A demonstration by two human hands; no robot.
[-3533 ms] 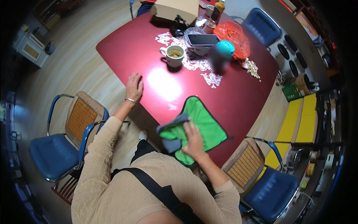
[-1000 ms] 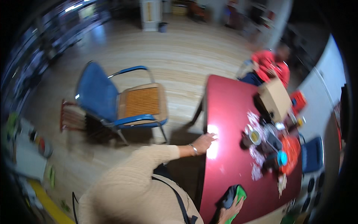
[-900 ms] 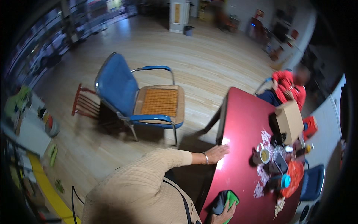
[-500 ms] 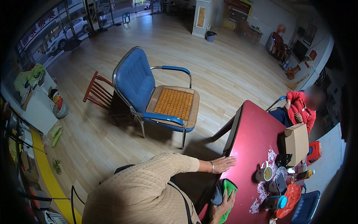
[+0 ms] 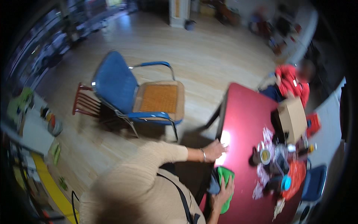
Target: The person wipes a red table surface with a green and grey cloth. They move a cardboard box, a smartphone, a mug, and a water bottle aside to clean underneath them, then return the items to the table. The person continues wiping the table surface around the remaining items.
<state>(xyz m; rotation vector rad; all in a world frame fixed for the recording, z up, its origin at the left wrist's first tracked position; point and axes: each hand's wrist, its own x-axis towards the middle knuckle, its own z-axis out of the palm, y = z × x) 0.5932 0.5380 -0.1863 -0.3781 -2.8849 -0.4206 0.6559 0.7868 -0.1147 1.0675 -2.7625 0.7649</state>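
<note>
My left hand (image 5: 215, 150), with a bracelet at the wrist, rests on the near-left edge of the red table (image 5: 242, 123). Its fingers reach onto the tabletop, slightly bent and blurred, with nothing in them. Closer to me, my right hand (image 5: 225, 192) presses on a folded green and grey cloth (image 5: 226, 174) at the same edge, fingers and thumb gripping it. Right of the hands, on lace mats, stand a mug (image 5: 265, 156), a dark container with a turquoise lid (image 5: 286, 183) and a phone (image 5: 281, 163).
An open cardboard box (image 5: 292, 119) and a red plastic bag (image 5: 296, 179) occupy the table's right side. Beyond it sits a person in red (image 5: 292, 84). A blue armchair (image 5: 117, 82) and a wooden chair (image 5: 85, 100) stand left; a blue chair (image 5: 314, 183) is right.
My view has shifted, so the table and chairs appear further left and mostly higher. My left fingers, flat before, are now more bent at the edge. The cloth stays under my right hand.
</note>
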